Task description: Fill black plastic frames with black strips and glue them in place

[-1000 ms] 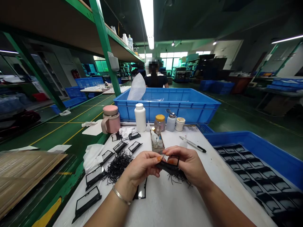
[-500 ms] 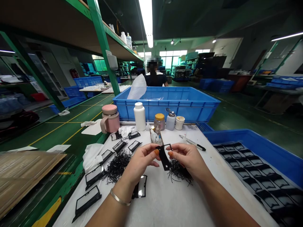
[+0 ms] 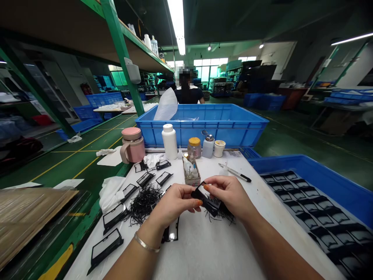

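Both my hands meet over the white table, pinching one small black plastic frame between them. My left hand grips its near left edge with thumb and fingers closed. My right hand holds the far right side, fingers curled round it. Under my right hand lies a small heap of thin black trimmings. A bigger heap of black trimmings lies left of my left hand, and another black frame sits by my left wrist.
Several black frames lie along the table's left side beside white cloths. A pink mug, white bottle, jars, a small box and a pen stand behind. Blue crates sit beyond and at right, the latter full of frames. A person stands beyond.
The black frame was held upright between my fingertips half a second ago; now it is tilted flatter and lower, with both hands closer together. The view has shifted slightly downward.
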A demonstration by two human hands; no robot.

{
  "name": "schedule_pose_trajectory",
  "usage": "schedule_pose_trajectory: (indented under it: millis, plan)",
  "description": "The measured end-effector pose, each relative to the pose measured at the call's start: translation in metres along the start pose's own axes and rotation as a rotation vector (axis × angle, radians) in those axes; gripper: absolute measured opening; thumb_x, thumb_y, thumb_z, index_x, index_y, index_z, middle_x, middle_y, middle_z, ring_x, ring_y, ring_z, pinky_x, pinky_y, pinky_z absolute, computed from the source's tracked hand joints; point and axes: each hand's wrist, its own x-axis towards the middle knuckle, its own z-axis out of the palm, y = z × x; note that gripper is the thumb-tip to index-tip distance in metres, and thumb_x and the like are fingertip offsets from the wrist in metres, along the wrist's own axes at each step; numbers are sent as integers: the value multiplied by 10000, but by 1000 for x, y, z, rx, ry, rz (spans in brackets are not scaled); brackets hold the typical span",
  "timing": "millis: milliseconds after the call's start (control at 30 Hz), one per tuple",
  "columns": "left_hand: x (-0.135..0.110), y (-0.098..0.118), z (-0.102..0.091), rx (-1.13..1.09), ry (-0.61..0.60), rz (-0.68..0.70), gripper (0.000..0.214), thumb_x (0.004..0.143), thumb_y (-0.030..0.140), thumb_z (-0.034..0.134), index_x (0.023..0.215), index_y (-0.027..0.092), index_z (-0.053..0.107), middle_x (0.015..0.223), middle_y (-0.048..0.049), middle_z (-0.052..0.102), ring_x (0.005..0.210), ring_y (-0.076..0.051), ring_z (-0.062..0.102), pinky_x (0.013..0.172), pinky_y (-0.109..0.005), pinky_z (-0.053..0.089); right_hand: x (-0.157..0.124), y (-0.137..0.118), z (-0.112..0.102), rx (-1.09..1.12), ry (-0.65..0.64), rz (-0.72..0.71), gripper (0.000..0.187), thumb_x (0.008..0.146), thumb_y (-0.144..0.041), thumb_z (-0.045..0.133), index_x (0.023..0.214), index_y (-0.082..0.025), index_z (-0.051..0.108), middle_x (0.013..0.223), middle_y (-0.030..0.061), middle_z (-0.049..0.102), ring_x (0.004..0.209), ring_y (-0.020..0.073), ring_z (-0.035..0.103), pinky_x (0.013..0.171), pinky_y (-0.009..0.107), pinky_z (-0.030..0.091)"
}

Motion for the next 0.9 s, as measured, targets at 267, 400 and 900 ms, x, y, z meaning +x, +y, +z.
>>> schedule_pose_trajectory:
  millis: [267, 400, 900]
  plan:
    - [0, 2, 0, -70, 156, 58, 200, 737, 294, 736, 805, 108, 705, 659, -45, 635, 627, -125, 570, 611, -209, 461, 12, 10, -33, 67, 561, -169, 292, 797, -396, 659, 962, -160, 704, 808, 53, 660, 594, 128, 524, 510, 242, 418]
    - [0, 3, 2, -79, 204, 112, 218, 738, 301, 739, 834, 108, 714, 664, -44, 626, 637, -129, 562, 615, -214, 467, 29, 35, -59, 54, 752, -193, 400, 709, -366, 729, 1045, -159, 663, 1047, 106, 673, 962, 238, 620, 762, 341, 512]
    - [-2, 2, 6, -181, 190, 142, 195, 751, 286, 724, 813, 101, 715, 714, -60, 651, 631, -119, 559, 614, -214, 469, 49, 78, -48, -286, 407, 77, 261, 733, -359, 625, 926, -193, 684, 773, 47, 679, 726, 225, 626, 641, 341, 523]
